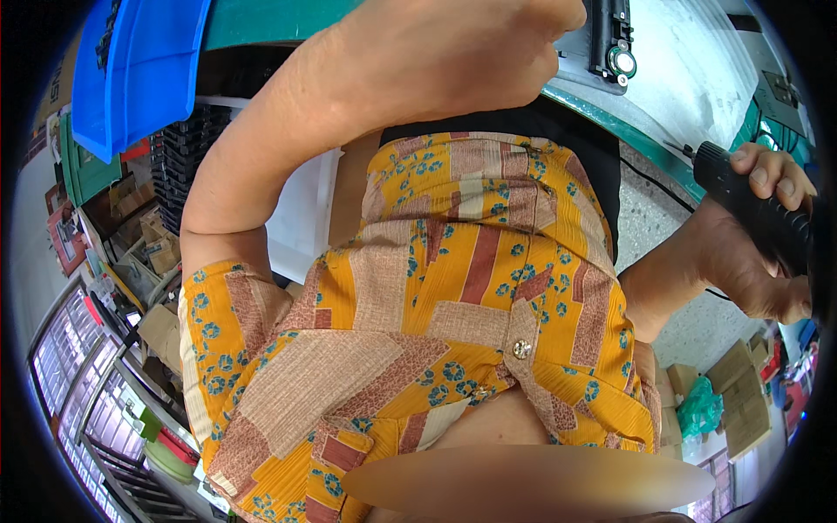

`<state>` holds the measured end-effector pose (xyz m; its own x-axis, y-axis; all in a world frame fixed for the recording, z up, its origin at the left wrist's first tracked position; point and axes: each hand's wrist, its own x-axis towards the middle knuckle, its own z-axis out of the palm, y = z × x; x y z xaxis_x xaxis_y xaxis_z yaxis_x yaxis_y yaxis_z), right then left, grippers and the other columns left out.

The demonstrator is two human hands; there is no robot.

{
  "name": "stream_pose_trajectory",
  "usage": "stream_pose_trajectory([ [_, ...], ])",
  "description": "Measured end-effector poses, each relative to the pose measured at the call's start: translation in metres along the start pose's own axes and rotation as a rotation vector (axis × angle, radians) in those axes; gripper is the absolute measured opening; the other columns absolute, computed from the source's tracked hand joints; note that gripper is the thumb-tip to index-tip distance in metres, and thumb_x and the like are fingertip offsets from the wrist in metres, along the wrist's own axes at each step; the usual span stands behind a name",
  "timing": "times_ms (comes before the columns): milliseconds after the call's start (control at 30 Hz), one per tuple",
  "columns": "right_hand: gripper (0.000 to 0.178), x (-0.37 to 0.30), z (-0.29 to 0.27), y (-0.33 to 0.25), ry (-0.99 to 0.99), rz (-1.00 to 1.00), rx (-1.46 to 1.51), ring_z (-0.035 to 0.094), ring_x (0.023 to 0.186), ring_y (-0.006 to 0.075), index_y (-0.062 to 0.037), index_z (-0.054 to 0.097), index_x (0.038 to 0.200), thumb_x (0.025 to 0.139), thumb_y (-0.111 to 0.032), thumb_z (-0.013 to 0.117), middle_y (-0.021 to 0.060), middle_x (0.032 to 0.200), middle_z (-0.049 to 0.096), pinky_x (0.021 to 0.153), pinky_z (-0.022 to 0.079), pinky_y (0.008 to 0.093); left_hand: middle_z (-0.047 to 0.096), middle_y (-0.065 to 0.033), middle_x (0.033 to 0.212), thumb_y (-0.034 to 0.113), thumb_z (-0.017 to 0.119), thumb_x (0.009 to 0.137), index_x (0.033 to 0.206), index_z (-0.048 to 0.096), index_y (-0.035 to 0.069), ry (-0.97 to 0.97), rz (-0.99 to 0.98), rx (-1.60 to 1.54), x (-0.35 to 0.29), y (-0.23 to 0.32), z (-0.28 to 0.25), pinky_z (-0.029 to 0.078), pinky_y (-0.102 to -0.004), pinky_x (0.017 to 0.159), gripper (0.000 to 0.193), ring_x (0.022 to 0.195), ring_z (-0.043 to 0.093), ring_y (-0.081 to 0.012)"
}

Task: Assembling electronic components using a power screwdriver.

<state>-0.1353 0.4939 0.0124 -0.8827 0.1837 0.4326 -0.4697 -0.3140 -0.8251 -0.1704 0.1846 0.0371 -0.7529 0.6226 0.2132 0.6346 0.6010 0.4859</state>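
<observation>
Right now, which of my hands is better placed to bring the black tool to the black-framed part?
Probably your right hand: it grips the black tool, thin tip pointing inward. Your left hand is nearer the black-framed part, but its grip is hidden.

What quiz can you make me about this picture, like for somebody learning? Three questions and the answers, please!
1. What is the right grip wrapped around?
a) a red cup
b) a black tool
c) a paintbrush

2. True or false: the blue bin is on the person's left side.

3. Fill the gap: the left grip is close to a ____ part with a round disc on it.

Key:
1. b
2. True
3. black
</observation>
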Motion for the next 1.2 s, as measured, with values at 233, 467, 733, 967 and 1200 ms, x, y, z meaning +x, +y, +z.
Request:
stream_pose_trajectory([
  [233,0.066,0.002,0.021,0.020,-0.187,-0.217,0.284,0.065,0.065,0.0276,0.0000,0.050,0.124,0.103,-0.063,0.045,0.0181,0.090,0.062,0.053,0.060,0.0378,0.058,-0.0175,0.070,-0.001,0.068,0.072,0.073,0.057,-0.001,-0.046,-0.075,-0.148,-0.014,0.001,-0.008,0.046,-0.0419,0.058,0.011,0.063,0.059,-0.0347],
  [467,0.071,0.003,0.027,0.014,-0.172,-0.147,0.327,0.066,0.068,0.0282,-0.0016,0.051,0.126,0.100,-0.067,0.046,0.0172,0.093,0.062,0.056,0.060,0.0399,0.058,-0.0109,0.078,-0.002,0.074,0.071,0.090,0.064,0.001,0.523,0.152,-0.242,-0.029,-0.001,0.030,0.047,-0.0374,0.059,0.022,0.070,0.060,-0.0290],
  [733,0.089,0.000,0.003,-0.006,-0.009,-0.029,0.019,0.061,0.076,0.0225,-0.0091,0.064,0.101,0.067,-0.092,0.064,0.0082,0.089,0.061,0.072,0.050,0.0417,0.054,-0.0089,0.074,-0.002,0.074,0.074,0.082,0.064,0.003,0.620,0.076,-0.128,-0.028,0.002,0.048,0.045,-0.0347,0.055,0.014,0.065,0.056,-0.0267],
  [967,0.099,-0.001,-0.012,-0.002,-0.019,-0.078,-0.097,0.062,0.077,0.0228,-0.0090,0.064,0.100,0.062,-0.100,0.056,0.0082,0.089,0.062,0.071,0.050,0.0425,0.050,-0.0092,0.076,0.000,0.074,0.077,0.080,0.059,0.004,0.560,0.066,-0.054,-0.027,0.002,0.045,0.044,-0.0372,0.058,0.016,0.069,0.055,-0.0270],
  [1200,0.094,-0.002,0.047,-0.003,0.255,-0.107,-0.339,0.062,0.081,0.0275,-0.0064,0.063,0.103,0.069,-0.094,0.058,0.0105,0.092,0.062,0.078,0.052,0.0460,0.048,-0.0094,0.075,0.002,0.073,0.079,0.078,0.058,0.004,0.496,0.020,-0.040,-0.031,0.007,0.040,0.044,-0.0383,0.057,0.015,0.069,0.054,-0.0278],
])
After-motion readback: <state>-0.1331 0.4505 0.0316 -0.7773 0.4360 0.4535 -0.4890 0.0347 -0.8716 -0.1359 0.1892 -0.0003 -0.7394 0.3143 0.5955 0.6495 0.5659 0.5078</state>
